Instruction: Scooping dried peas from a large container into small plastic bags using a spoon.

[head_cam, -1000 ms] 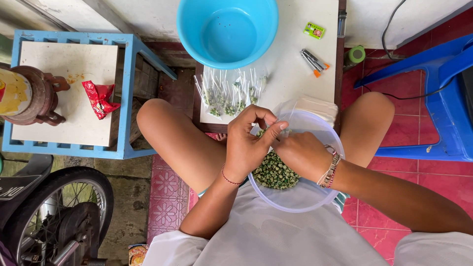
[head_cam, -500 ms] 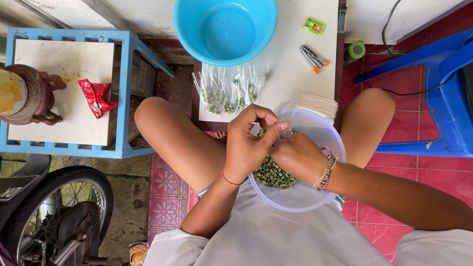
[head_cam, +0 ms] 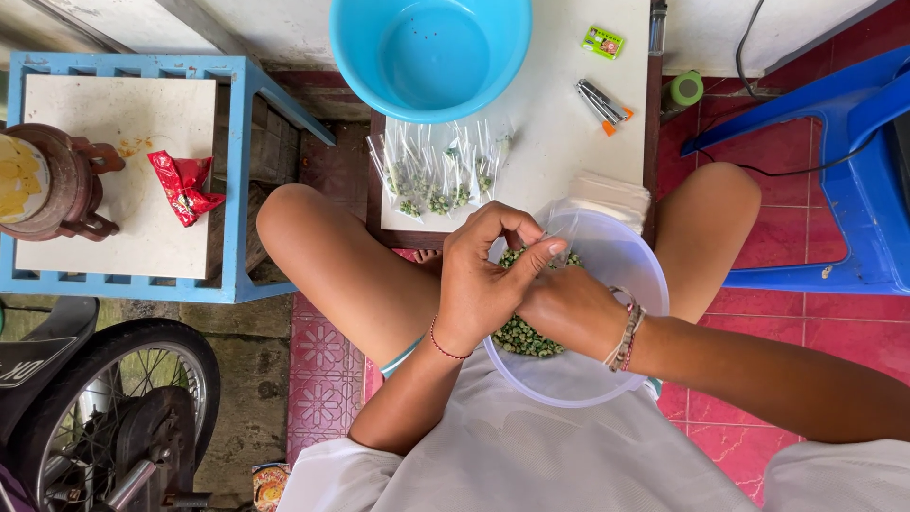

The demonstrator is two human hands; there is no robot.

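Observation:
A clear plastic bowl (head_cam: 626, 275) rests on my lap with green peas (head_cam: 523, 337) in it. My left hand (head_cam: 488, 275) hovers over the bowl's left rim, fingers pinched on a small clear plastic bag (head_cam: 550, 228). My right hand (head_cam: 569, 308) reaches down into the bowl among the peas, mostly hidden behind the left hand; whether it holds peas cannot be seen. Several small filled bags of peas (head_cam: 436, 175) lie in a row on the white table (head_cam: 559, 142) in front of my knees.
A blue basin (head_cam: 431, 47) sits at the table's far end, with a small green box (head_cam: 604, 42) and a stapler-like tool (head_cam: 604, 102). A blue stool (head_cam: 123, 171) with a red wrapper (head_cam: 182, 186) stands left. A blue plastic chair (head_cam: 834, 161) is right, a motorbike wheel (head_cam: 104, 417) lower left.
My hands stay at the bowl; the left hand's fingers have shifted slightly on the small bag while the right hand has dipped lower into the peas.

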